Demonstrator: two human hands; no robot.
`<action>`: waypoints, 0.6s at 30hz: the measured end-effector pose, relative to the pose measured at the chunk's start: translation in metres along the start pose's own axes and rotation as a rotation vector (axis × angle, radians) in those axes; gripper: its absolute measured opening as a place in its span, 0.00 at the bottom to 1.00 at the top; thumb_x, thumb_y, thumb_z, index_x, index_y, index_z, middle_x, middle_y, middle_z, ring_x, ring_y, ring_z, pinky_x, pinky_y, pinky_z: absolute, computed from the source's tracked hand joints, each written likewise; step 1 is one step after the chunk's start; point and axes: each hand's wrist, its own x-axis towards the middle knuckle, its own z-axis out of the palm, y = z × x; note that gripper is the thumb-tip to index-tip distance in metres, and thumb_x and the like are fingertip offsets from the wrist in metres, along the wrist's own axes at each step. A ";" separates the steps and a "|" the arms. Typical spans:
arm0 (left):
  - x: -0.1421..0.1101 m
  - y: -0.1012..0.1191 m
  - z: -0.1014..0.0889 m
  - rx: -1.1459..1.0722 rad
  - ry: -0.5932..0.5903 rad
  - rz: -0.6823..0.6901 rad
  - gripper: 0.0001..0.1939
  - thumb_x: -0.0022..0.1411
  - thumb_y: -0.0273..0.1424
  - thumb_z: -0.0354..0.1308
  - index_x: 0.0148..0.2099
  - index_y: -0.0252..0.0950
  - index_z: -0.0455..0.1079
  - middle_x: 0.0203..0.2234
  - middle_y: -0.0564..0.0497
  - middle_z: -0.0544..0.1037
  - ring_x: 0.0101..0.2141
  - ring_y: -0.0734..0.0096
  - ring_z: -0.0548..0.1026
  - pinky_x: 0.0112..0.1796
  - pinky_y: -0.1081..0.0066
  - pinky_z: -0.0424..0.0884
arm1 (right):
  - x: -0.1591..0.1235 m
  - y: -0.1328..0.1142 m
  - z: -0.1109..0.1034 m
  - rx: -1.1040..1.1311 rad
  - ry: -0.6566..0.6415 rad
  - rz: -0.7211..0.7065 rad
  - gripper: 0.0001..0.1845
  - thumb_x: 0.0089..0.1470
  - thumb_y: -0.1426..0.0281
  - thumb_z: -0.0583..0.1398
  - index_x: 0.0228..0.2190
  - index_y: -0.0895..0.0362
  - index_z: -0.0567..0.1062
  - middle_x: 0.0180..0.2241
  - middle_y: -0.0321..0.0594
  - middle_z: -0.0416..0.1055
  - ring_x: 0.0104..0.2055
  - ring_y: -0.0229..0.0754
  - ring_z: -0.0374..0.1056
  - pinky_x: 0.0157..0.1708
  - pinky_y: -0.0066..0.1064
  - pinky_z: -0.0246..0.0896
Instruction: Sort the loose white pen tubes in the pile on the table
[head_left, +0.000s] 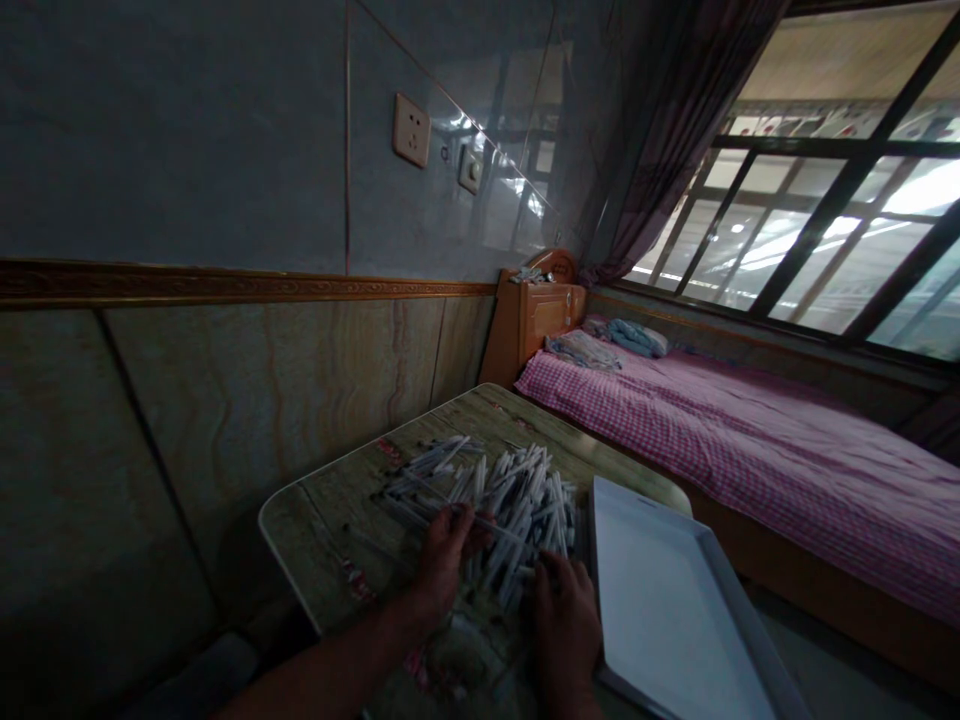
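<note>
Here, at the left, a marbled wall panel is running beside the back edge of the counter. Inward of the counter's near edge the left hand is hovering, its thumb and fingers curling together and apparently pinching a thin white stick; that grip is probably keeping the stick apart from the others, though dimness and blur are making the exact contact hard to confirm. The stick is slanting across toward the right hand. Beneath and beyond it, a heap of similar white sticks is spreading over the middle of the counter, some of them showing dark ends. They are lying crosswise over one another, likely because loose, slender pieces are not settling into line on their own. At the heap's near right side that hand is bending its fingers around the stick's lower end; whether they are pinching it or only resting nearby, I cannot tell. Just beside it, a shallow white tray is lying along the counter's right edge, presumably sitting there to be within easy reach while leaving the middle to the sticks. Farther right, a pink, check-covered bed is standing beyond the counter, alongside a window.
</note>
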 end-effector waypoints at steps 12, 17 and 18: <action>-0.005 0.001 0.001 0.030 -0.047 0.007 0.25 0.42 0.47 0.73 0.34 0.37 0.69 0.29 0.49 0.83 0.32 0.62 0.81 0.34 0.66 0.77 | -0.002 -0.008 0.000 0.000 -0.017 -0.127 0.25 0.66 0.52 0.47 0.41 0.52 0.78 0.39 0.42 0.76 0.41 0.45 0.71 0.42 0.34 0.64; -0.006 0.006 0.003 0.062 -0.062 0.013 0.25 0.42 0.47 0.73 0.34 0.36 0.69 0.28 0.48 0.83 0.31 0.60 0.81 0.32 0.66 0.77 | -0.002 -0.013 -0.002 -0.031 -0.094 -0.181 0.25 0.67 0.53 0.47 0.33 0.50 0.78 0.33 0.39 0.75 0.36 0.43 0.71 0.37 0.33 0.63; -0.005 0.007 0.002 0.066 -0.055 0.028 0.25 0.42 0.47 0.72 0.34 0.36 0.69 0.28 0.48 0.83 0.31 0.60 0.81 0.32 0.66 0.77 | -0.002 -0.012 -0.002 -0.025 -0.088 -0.184 0.25 0.67 0.53 0.47 0.33 0.51 0.78 0.33 0.39 0.75 0.36 0.43 0.71 0.37 0.32 0.63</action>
